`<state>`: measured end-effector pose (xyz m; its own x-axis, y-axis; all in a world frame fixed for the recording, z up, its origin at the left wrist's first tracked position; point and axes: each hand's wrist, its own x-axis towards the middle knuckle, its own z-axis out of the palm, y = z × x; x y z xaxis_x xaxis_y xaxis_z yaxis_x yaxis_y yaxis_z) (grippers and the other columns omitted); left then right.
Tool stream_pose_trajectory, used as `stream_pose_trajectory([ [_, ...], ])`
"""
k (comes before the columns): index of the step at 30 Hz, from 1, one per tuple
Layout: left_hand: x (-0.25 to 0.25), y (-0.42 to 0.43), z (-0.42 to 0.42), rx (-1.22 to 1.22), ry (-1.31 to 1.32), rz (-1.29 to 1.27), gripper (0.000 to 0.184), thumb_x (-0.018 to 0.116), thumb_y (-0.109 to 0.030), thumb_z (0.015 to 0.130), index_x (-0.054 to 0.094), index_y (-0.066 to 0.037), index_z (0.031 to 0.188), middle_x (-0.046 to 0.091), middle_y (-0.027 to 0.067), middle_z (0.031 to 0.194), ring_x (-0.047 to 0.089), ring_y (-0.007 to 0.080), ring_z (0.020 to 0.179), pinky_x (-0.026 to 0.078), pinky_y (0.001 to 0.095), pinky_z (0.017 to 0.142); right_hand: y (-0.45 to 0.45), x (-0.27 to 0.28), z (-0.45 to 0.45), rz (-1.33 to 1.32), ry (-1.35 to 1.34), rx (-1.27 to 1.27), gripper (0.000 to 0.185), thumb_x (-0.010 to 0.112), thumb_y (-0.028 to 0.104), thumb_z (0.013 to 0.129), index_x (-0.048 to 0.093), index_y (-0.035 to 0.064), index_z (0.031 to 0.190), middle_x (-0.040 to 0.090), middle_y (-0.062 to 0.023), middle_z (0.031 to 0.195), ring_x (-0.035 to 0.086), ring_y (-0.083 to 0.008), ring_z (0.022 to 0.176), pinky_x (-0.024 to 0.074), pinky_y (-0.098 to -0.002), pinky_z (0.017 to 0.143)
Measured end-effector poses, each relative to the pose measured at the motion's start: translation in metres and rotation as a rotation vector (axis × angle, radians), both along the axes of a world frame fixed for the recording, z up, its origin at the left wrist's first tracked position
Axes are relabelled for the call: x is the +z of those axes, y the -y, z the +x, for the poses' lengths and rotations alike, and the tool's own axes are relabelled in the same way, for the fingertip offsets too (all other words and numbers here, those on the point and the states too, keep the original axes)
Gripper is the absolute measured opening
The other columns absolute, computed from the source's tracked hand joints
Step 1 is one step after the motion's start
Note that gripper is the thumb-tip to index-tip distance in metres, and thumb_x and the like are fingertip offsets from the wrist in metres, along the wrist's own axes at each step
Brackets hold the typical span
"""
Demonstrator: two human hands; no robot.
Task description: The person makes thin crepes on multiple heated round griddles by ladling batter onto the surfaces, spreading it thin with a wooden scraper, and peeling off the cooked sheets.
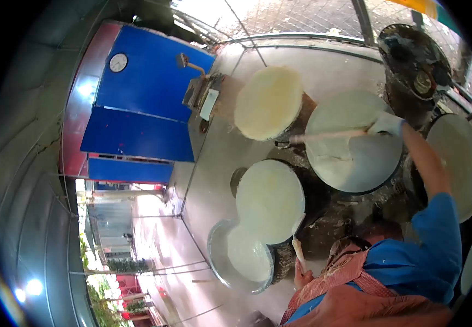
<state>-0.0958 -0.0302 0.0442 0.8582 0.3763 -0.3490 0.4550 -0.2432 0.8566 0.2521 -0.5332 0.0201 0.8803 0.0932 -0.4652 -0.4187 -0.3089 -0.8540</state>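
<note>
pale round plates (271, 201) crowd the grey counter (214, 163), before a blue panel (143, 76) and unreadable clock (118, 62). the right hand (387, 125) grips a stick (328, 135) over one plate; the left hand (302, 277) clasps a pale handle (298, 249).

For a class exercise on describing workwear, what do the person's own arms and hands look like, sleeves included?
The right arm wears a short blue sleeve. The right hand looks pale-covered, perhaps gloved; blur hides detail. The left hand looks bare, its sleeve mostly hidden.
</note>
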Motion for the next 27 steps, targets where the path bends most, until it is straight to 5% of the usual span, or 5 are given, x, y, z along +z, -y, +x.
stream_pose_trajectory([
  [5, -0.001, -0.045, -0.003, -0.061, -0.077, 0.044, 0.071, 0.049, 0.009, 0.077, 0.038, -0.015, 0.143, 0.059, 0.0007, 0.101, 0.044, 0.0077, 0.059, 0.038, 0.0231, 0.05, 0.055, -0.076, -0.046, -0.147, 0.15, 0.478, 0.014, 0.067, 0.019, 0.063, 0.062, 0.0072, 0.059, 0.054, -0.0023, 0.051, 0.046, -0.0131, 0.041, 0.0376, -0.0303, 0.041],
  [7, 0.008, -0.056, -0.003, -0.083, -0.097, 0.065, 0.071, 0.049, 0.008, 0.077, 0.038, -0.015, 0.143, 0.06, 0.0008, 0.101, 0.045, 0.008, 0.059, 0.039, 0.0232, 0.051, 0.059, 0.065, -0.144, -0.276, -0.325, 0.29, 0.013, 0.066, 0.019, 0.066, 0.061, 0.0071, 0.062, 0.055, -0.0035, 0.056, 0.05, -0.0128, 0.047, 0.0396, -0.031, 0.044],
  [13, -0.02, -0.141, 0.015, -0.453, 0.138, 0.212, 0.071, 0.053, 0.003, 0.076, 0.037, -0.015, 0.143, 0.061, 0.0047, 0.094, 0.048, 0.0072, 0.061, 0.042, 0.0243, 0.053, -0.008, 0.022, -0.406, 0.387, -0.012, -0.694, 0.024, 0.068, 0.012, 0.077, 0.067, 0.0008, 0.098, 0.067, -0.0083, 0.087, 0.061, -0.0126, 0.073, 0.0495, -0.0297, 0.066],
  [15, -0.016, -0.156, 0.016, -0.418, 0.016, -0.019, 0.068, 0.052, 0.001, 0.077, 0.039, -0.012, 0.141, 0.059, 0.0051, 0.082, 0.047, 0.0082, 0.054, 0.041, 0.0254, 0.047, -0.105, -0.005, -0.404, -0.416, 0.117, -0.501, 0.034, 0.069, 0.017, 0.081, 0.065, -0.0029, 0.108, 0.069, -0.0097, 0.098, 0.063, -0.0148, 0.086, 0.05, -0.0297, 0.078],
  [27, 0.06, -0.21, -0.022, -0.369, -0.164, -0.798, 0.056, 0.05, -0.005, 0.089, 0.028, -0.016, 0.139, 0.035, -0.0007, 0.053, 0.033, 0.0089, 0.038, 0.027, 0.0229, 0.032, -0.262, -0.026, -0.351, -0.937, 0.26, -0.638, 0.029, 0.051, 0.034, 0.089, 0.065, 0.014, 0.105, 0.066, -0.0129, 0.086, 0.063, -0.0316, 0.079, 0.05, -0.0424, 0.071],
])
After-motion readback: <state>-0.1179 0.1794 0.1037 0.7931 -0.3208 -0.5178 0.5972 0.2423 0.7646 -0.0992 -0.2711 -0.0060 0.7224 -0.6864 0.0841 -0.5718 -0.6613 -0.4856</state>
